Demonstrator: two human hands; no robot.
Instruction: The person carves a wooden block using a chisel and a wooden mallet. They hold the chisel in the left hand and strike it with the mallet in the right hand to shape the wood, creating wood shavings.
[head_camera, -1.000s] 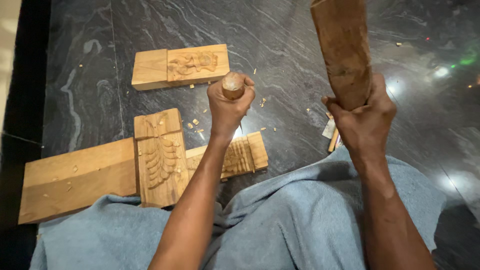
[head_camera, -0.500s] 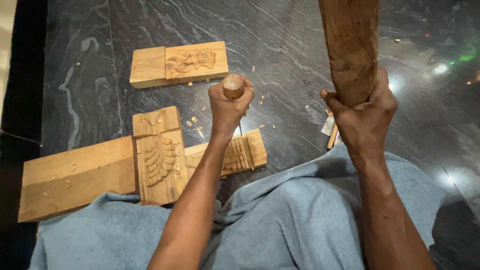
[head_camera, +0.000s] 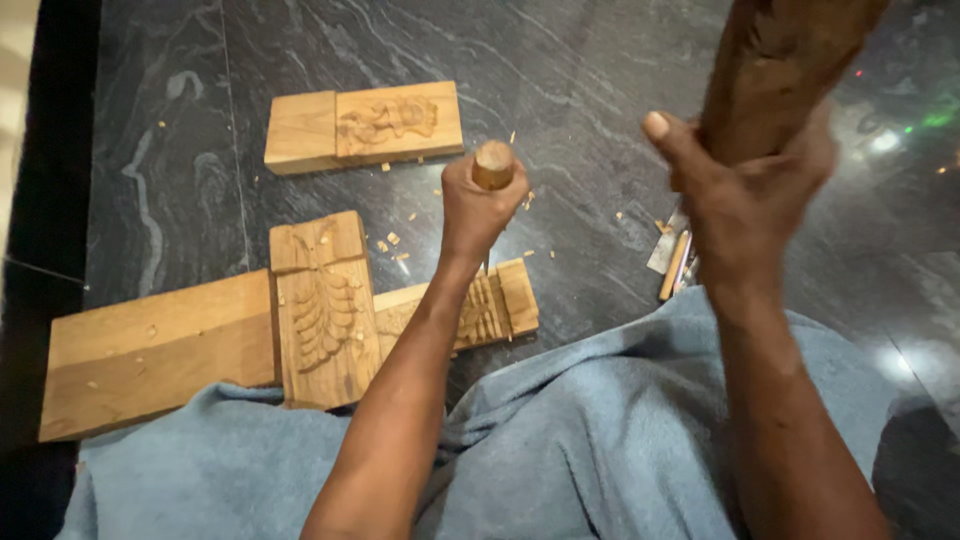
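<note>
My left hand (head_camera: 478, 205) is closed around a chisel with a round wooden handle (head_camera: 493, 163), held upright over a small carved wooden block (head_camera: 495, 305) on the dark stone floor. My right hand (head_camera: 745, 195) grips a thick wooden mallet (head_camera: 785, 65), raised up and to the right of the chisel. The chisel's blade is hidden behind my left hand and wrist. The mallet's top runs out of view.
A carved upright block (head_camera: 322, 310) lies beside a plain plank (head_camera: 150, 350) at the left. Another carved block (head_camera: 365, 125) lies farther away. Loose chisels (head_camera: 675, 262) lie near my right wrist. Wood chips dot the floor. Blue cloth (head_camera: 580, 450) covers my lap.
The mallet in my right hand has tilted and shifted rightward and upward. My left hand with the chisel has stayed over the small block.
</note>
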